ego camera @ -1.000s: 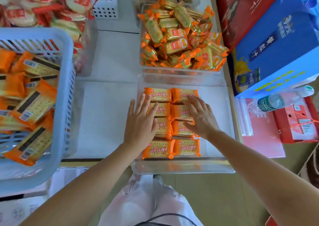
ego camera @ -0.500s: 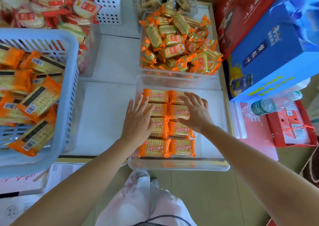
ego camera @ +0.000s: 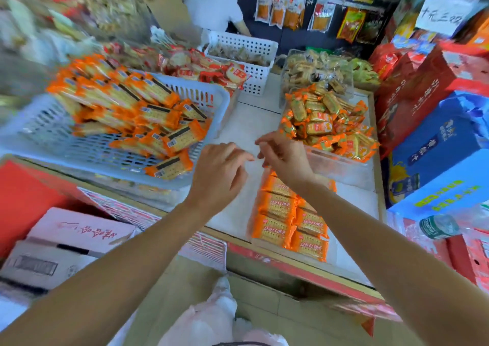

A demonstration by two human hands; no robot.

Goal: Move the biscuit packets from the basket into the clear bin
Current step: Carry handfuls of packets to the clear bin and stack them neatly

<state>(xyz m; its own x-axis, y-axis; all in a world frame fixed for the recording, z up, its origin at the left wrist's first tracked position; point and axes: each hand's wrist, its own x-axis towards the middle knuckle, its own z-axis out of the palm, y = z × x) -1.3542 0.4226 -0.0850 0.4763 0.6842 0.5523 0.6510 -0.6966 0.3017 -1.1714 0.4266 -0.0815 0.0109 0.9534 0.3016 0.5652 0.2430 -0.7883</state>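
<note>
The left hand [ego camera: 219, 171] and right hand [ego camera: 283, 158] hang loose; each grip holds nothing. The biscuit packets [ego camera: 169, 139] lie slanted in the basket [ego camera: 219, 102], left of the nearer left hand. The clear bin [ego camera: 354, 205] is under the right.

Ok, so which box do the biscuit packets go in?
Look at the white counter, near its right front edge. The clear bin sits there. Unlike the heaped bin behind it, its packets lie in two neat rows.
</note>
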